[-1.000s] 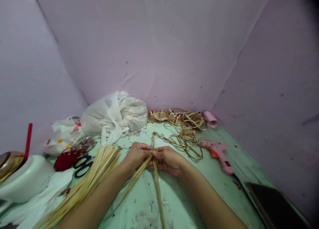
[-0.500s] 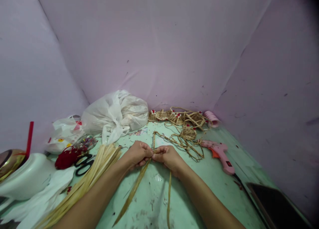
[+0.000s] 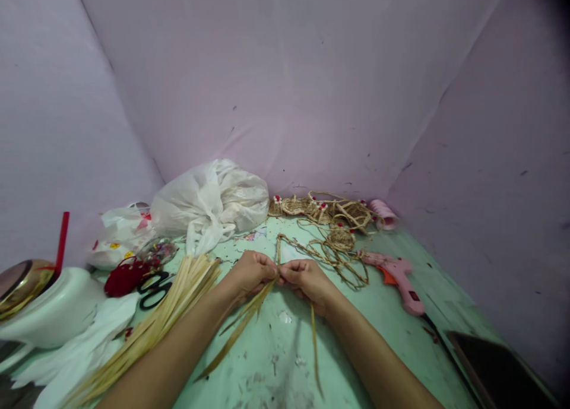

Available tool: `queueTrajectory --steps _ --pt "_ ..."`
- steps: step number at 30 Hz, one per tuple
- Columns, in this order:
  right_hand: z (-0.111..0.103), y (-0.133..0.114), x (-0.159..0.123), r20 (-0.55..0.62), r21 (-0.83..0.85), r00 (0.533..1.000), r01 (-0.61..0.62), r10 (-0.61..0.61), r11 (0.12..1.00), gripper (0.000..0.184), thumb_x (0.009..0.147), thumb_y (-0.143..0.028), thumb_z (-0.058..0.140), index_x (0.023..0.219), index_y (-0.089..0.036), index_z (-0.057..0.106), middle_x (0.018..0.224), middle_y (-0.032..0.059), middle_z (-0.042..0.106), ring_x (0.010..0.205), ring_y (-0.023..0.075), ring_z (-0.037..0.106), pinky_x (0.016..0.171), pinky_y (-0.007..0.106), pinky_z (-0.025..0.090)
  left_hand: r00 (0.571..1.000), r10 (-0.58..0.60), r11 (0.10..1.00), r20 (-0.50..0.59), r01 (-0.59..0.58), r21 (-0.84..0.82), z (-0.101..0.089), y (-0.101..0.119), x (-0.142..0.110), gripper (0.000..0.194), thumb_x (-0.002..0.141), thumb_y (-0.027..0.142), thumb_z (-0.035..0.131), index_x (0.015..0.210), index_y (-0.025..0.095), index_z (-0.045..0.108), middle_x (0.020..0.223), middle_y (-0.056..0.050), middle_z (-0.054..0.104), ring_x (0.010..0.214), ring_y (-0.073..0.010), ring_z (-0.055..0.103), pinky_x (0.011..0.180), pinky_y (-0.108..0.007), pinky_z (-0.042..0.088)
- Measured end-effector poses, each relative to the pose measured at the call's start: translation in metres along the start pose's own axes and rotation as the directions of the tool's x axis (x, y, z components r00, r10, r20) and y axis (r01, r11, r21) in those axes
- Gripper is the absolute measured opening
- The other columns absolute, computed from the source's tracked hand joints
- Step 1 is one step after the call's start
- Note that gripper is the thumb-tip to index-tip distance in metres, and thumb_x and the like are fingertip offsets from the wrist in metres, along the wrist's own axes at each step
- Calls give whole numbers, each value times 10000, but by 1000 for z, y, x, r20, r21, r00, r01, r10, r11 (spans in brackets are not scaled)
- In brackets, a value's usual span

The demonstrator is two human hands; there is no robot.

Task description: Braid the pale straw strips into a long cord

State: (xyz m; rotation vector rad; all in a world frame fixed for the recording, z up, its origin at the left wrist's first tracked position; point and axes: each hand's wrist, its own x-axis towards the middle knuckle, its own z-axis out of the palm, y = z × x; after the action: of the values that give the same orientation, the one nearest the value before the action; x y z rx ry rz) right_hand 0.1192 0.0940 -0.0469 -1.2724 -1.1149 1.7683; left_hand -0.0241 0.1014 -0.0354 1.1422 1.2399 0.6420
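The left hand (image 3: 253,273) and right hand (image 3: 308,280) nearly meet, forearms (image 3: 191,332) slanting inward, each pinched closed on the near end of a braided, straw-coloured cord (image 3: 279,250). Over the green tabletop (image 3: 383,338), its held stretch points straight away, then bends right into loose, knobbly loops (image 3: 335,257). Flat, fibrous strips (image 3: 240,335) trail back toward the person.

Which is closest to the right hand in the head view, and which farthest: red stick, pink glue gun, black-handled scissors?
1. Pink glue gun: right of the right hand.
2. Black-handled scissors: left, past the left hand.
3. Red stick: far left.
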Motion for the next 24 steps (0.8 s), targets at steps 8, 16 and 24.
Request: queueTrajectory --steps 8,16,24 --pt "0 6 7 -111 -189 993 25 -47 982 117 604 -159 576 497 -131 536 412 -32 490 362 36 271 392 208 166 987 83 943 -135 -34 331 6 2 -2 82 530 150 503 524 113 576 350 57 368 366 -48 275 387 -194 180" --pt "-1 7 7 -79 -210 993 65 -83 976 82 597 -159 573 527 -139 536 460 -24 520 398 46 304 423 206 205 998 12 911 -59 14 412 -6 7 -3 77 529 153 492 514 123 561 400 31 434 380 -64 326 407 -204 235" --pt "-1 4 4 -2 -272 999 51 -54 961 199 645 -232 556 472 -142 516 346 -73 318 349 37 197 412 230 118 994 101 873 -32 -73 483 -8 6 -2 121 553 166 483 565 119 594 414 39 412 412 -70 322 425 -200 232"
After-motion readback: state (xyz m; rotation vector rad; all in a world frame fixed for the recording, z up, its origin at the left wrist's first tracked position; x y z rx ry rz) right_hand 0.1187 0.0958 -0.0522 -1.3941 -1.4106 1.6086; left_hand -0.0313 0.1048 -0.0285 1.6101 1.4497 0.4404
